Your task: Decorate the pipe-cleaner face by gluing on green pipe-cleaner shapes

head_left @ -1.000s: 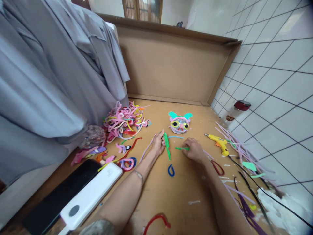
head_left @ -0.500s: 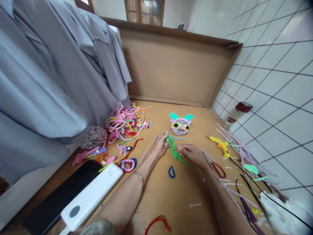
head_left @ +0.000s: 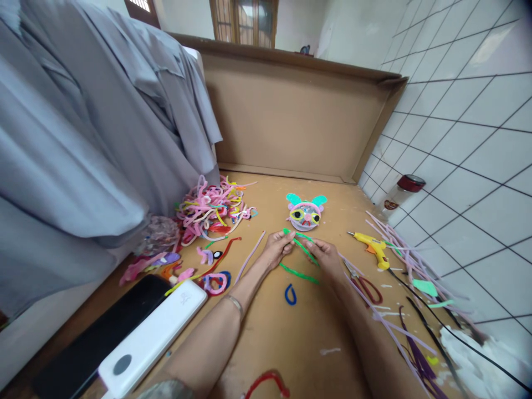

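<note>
Between my hands is a bent green pipe cleaner [head_left: 305, 249], its strands running from one hand to the other. My left hand [head_left: 279, 247] pinches its left end, with a green tip poking out above the fingers. My right hand [head_left: 326, 256] is closed on the other end. A further green length [head_left: 297, 272] curves below the hands; whether it joins the held piece I cannot tell. Just beyond stands a small decorated animal head [head_left: 305, 215] with turquoise ears, yellow-rimmed eyes and a pink nose. Nearer to me lies a blue pipe cleaner loop [head_left: 290, 295].
At left are a heap of pink pipe cleaners [head_left: 208, 208], a white power bank [head_left: 153, 338] and a black slab [head_left: 100, 332]. To the right lie red-handled scissors [head_left: 368, 288], a yellow glue gun [head_left: 376, 249] with its cord, and a lidded jar [head_left: 401, 194]. A cardboard wall [head_left: 286, 111] stands behind.
My right hand has moved up and closed on the green pipe cleaner, which now stretches sideways between both hands instead of hanging down from the left. The view has shifted slightly.
</note>
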Demonstrator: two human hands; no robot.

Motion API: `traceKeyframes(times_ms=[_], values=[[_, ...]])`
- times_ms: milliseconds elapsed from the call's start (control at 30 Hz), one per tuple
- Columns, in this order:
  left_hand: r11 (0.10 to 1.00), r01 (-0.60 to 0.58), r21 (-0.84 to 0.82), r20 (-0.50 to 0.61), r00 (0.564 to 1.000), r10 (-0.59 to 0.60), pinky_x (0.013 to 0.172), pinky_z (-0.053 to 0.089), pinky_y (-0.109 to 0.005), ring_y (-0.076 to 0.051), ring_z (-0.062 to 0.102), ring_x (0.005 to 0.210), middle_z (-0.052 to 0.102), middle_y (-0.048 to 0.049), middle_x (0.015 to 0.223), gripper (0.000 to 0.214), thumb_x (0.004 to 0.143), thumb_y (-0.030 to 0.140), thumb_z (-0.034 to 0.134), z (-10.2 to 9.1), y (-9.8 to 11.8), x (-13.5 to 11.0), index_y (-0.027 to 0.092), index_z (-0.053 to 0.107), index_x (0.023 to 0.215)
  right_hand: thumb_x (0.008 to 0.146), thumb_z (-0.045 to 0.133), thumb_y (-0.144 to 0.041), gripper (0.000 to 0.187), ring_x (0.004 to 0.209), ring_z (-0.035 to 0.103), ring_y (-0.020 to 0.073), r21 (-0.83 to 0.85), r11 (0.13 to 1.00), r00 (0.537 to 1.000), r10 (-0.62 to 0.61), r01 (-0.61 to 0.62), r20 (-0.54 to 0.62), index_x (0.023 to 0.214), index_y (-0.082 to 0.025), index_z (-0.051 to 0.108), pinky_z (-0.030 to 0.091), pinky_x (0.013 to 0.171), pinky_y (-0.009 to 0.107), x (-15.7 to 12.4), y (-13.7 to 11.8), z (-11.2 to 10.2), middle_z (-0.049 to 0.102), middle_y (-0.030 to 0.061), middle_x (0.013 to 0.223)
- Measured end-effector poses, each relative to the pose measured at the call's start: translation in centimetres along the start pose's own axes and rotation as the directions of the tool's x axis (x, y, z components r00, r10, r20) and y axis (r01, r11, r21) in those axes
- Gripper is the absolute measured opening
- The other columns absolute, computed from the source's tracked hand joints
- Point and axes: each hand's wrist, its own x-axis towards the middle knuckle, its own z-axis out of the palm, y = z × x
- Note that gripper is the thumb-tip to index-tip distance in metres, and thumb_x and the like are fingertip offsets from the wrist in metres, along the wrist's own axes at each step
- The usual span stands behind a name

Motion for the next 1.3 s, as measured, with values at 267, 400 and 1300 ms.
traceKeyframes(times_ms=[267, 400, 1300], values=[[0.973, 0.04, 0.228, 0.083, 0.995, -0.06, 0.045, 0.014, -0.021, -0.002, 0.028, 0.043, 0.044, 0.005, 0.049, 0.046, 0.055, 0.049, 0.083, 1.2, 0.2, -1.0, 0.01, 0.066, 0.072, 0.062, 0.071, -0.063, 0.046, 0.043, 0.036, 0.0075, 0.227, 0.971, 0.946, 0.009, 0.069, -0.325, 0.064, -0.019, 0.058, 0.029, 0.044, 0.022, 0.7, 0.2, -0.9, 0.045, -0.0058, 0.045], [0.989, 0.052, 0.136, 0.059, 0.996, -0.061, 0.044, 0.012, -0.02, -0.002, 0.027, 0.041, 0.038, 0.0063, 0.044, 0.046, 0.057, 0.053, 0.08, 0.6, 0.0, -0.5, 0.01, 0.064, 0.067, 0.064, 0.072, -0.061, 0.044, 0.038, 0.028, 0.0055, 0.285, 0.953, 0.936, 0.003, 0.104, -0.352, 0.07, -0.019, 0.06, 0.022, 0.04, 0.021, 0.9, 0.0, -1.6, 0.033, -0.0104, 0.042], [0.877, 0.023, -0.481, -0.114, 0.99, -0.088, 0.038, 0.02, -0.017, -0.005, 0.032, 0.042, 0.045, 0.0026, 0.06, 0.02, 0.082, 0.033, 0.052, -0.9, 1.0, 0.5, 0.015, 0.051, 0.074, 0.066, 0.079, -0.051, 0.038, 0.052, 0.042, 0.009, 0.429, 0.901, 0.997, 0.049, -0.068, 0.056, 0.071, -0.019, 0.06, 0.03, 0.05, 0.023, 0.0, -0.7, -1.3, 0.05, -0.0035, 0.055]])
